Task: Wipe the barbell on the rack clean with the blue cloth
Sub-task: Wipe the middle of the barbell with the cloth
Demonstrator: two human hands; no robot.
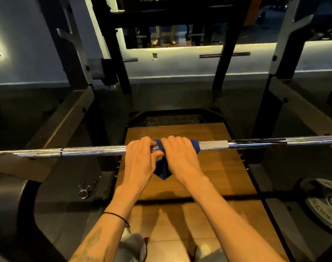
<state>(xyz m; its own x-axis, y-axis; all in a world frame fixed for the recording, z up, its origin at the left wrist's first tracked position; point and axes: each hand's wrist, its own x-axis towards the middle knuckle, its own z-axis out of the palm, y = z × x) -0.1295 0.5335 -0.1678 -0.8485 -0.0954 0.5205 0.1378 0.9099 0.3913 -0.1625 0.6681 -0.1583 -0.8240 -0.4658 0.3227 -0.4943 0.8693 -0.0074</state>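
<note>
Blue cloth (194, 146) wrapped the knurled chrome barbell (93, 151) at centre; right hand (180, 157) gripped it, left hand (140, 159) at nine o'clock, fingers (157, 154) pinching cloth.

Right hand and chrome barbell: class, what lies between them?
In the head view, the blue cloth lies between the right hand and the chrome barbell, wrapped over the bar.

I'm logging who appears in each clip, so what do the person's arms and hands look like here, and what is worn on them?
Both forearms are bare, with no sleeves and no gloves. The left hand has a thin black cord bracelet round the wrist, and a faint tattoo shows on that forearm. The right hand and its wrist carry nothing. No rings show.
</note>
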